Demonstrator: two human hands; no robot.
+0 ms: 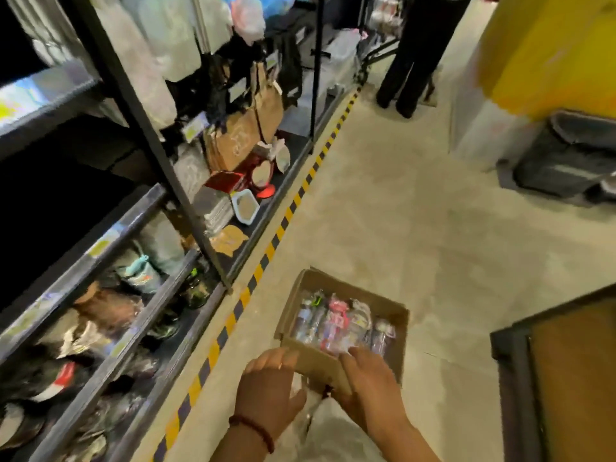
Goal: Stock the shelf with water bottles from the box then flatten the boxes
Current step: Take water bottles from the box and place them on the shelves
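Two hands, left hand [270,383] and right hand [370,378], fingers clamped on one box [393,316] holding perhaps five blurred bottles [333,323].

Both hands, left hand [271,378] and right hand [370,378], on the bottle-filled box [398,331]

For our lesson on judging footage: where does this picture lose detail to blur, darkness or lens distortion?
Head view: motion blur smears the shelf goods and the wrapped bottles in the box; the upper left falls into deep shadow; wide-angle bending slants the shelf posts; both hands stay fairly clear.
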